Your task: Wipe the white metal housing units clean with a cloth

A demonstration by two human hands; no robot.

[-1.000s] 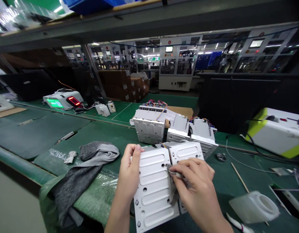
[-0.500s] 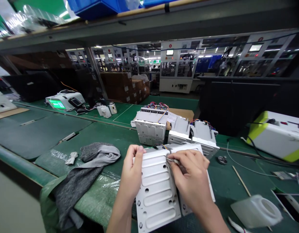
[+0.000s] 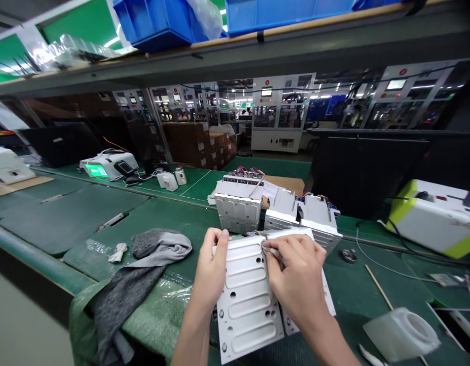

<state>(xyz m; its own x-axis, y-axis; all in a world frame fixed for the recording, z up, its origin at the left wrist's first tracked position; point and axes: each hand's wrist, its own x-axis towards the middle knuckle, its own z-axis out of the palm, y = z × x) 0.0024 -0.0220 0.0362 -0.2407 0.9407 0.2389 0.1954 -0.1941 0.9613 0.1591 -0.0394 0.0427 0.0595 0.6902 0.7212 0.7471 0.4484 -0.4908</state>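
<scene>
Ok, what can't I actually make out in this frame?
Head view only:
- Small grey piece pinched by the right hand: mostly covered by its fingers, so I cannot tell what it is.
- Second white plate: largely hidden under the right hand.
- Left hand: its fingers are hidden behind the ribbed white plate that it grips.
- Panel screen far back: too small to read.

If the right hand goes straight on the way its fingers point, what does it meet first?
Probably the white metal unit standing just behind the plate, which the left hand grips; the right hand pinches a grey cloth. Depth is unclear.
</scene>
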